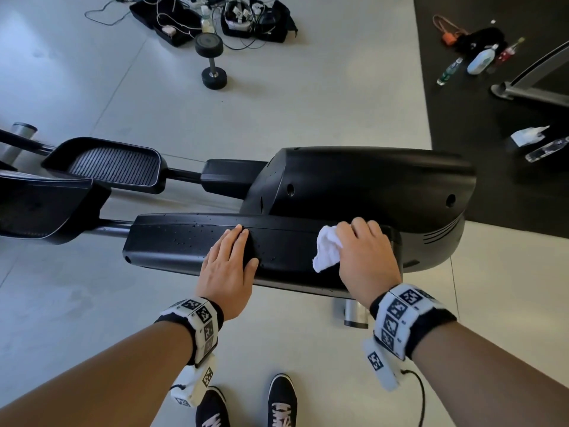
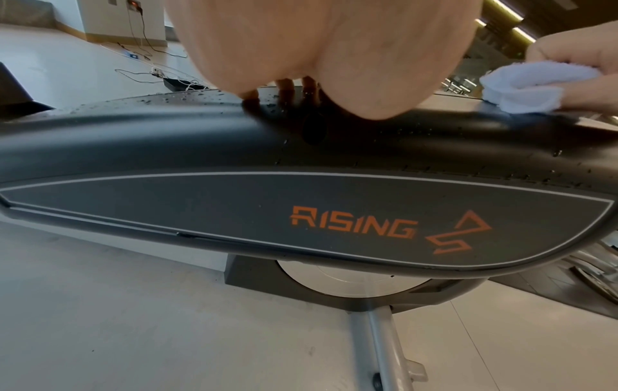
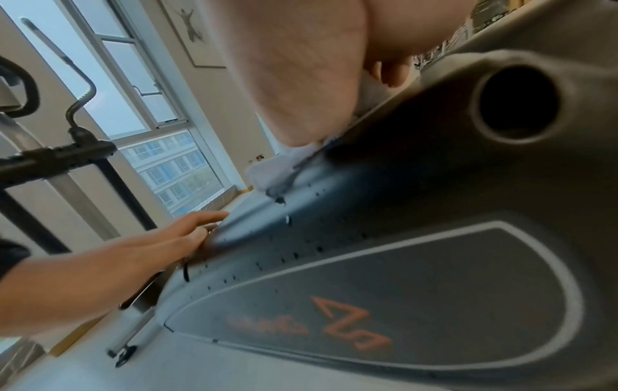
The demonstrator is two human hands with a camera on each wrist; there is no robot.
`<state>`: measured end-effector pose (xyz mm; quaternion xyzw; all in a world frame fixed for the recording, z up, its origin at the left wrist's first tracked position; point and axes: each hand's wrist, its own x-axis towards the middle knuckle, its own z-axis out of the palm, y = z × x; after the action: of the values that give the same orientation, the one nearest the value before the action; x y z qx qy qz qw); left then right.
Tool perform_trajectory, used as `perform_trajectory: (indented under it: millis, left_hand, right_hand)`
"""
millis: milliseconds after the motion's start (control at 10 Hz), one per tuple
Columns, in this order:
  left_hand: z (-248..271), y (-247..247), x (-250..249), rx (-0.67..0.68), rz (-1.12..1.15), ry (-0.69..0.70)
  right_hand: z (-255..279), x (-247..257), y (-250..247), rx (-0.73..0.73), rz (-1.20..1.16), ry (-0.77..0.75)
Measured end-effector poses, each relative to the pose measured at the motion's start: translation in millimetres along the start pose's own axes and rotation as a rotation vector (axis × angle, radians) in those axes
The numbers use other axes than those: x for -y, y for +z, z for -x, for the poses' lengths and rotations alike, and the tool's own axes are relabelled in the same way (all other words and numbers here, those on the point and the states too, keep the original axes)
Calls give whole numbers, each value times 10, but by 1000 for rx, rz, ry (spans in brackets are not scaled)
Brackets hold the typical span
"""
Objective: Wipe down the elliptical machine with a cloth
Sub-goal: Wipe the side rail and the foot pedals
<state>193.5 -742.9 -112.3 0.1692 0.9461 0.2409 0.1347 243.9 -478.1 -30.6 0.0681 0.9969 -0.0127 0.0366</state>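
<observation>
The right hand (image 1: pixel 366 257) held a bunched white cloth (image 1: pixel 326 249) under curled fingers, pressing it on the top of the elliptical machine's near black shroud (image 1: pixel 191 241), while the left hand (image 1: pixel 228 266) lay flat and spread on that same shroud, just beside the cloth toward the foot pedal (image 1: pixel 114 163). Water droplets (image 1: pixel 184 238) beaded the shroud beyond the left hand. The cloth looked soft, light and apt to slip free, so it probably wanted a bunched grip with the palm over it, whereas the hard plastic shroud seemed slick when wet and the machine too heavy to shift.
</observation>
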Motion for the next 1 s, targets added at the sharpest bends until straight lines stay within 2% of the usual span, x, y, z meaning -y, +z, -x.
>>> perform_trajectory:
  millis: [100,300,500,600,800,900,1000]
  left_hand:
    - [1,6,-16,0,1,-5]
    - [-3,-5,-13,-1,-5,-3]
    - [-8,-62,-4,22,-2,-4]
    - [-16,-72,-15,35,3,-7]
    - [-25,-100,-3,59,3,1]
    - [-22,-99,-9,51,5,-3]
    - [-16,-91,-15,44,7,-7]
  right_hand:
    - [-178,186,5,16,-31,34]
    - [-176,657,151,-20,-77,-71]
    - [343,464,263,-96,-74,-141]
    - [502,171,207,-81,-50,-90]
    - [390,-197,17,-64,-22,90]
    - [194,-81,-20,-50,-23,122]
    - [29,131,9,-41,-37,77]
